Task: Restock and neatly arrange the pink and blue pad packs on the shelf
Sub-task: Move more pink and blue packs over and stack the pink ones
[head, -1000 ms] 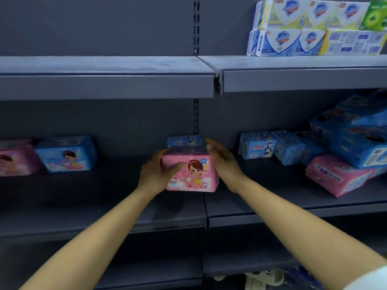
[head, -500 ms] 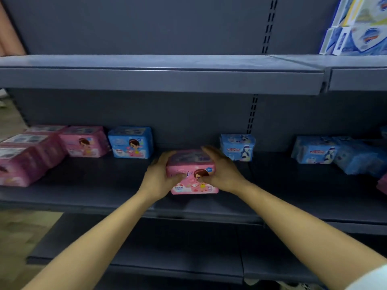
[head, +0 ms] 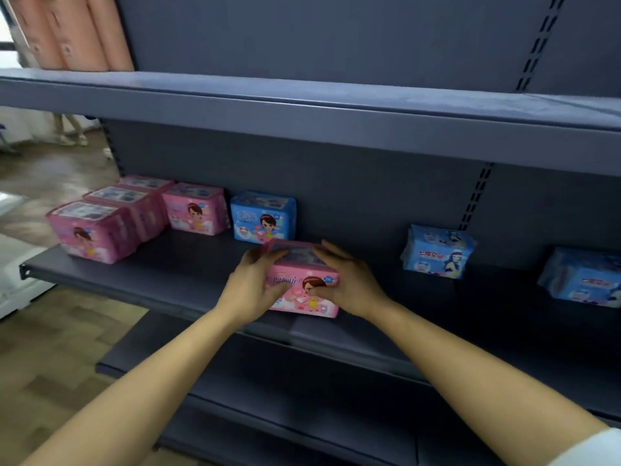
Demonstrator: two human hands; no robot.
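Observation:
A pink pad pack (head: 295, 290) with a cartoon girl on its front sits at the front of the dark grey middle shelf (head: 161, 284). My left hand (head: 250, 290) grips its left end and my right hand (head: 349, 284) grips its right end, fingers curled over top and front. Just behind it stands a blue pad pack (head: 263, 216). To the left, several pink packs (head: 141, 210) stand in a row toward the shelf's end. Two lighter blue packs (head: 437, 252) (head: 583, 279) stand at the right.
The upper shelf (head: 302, 119) overhangs the work area. A lower shelf (head: 268, 415) juts out beneath my arms. Peach-coloured rolls (head: 74, 31) stand at the top left. Wooden floor (head: 43, 348) shows past the shelf's left end.
Both hands have carried the pink pack leftward along the shelf, and my view has swung left with it. The row of pink packs at the left has come into view.

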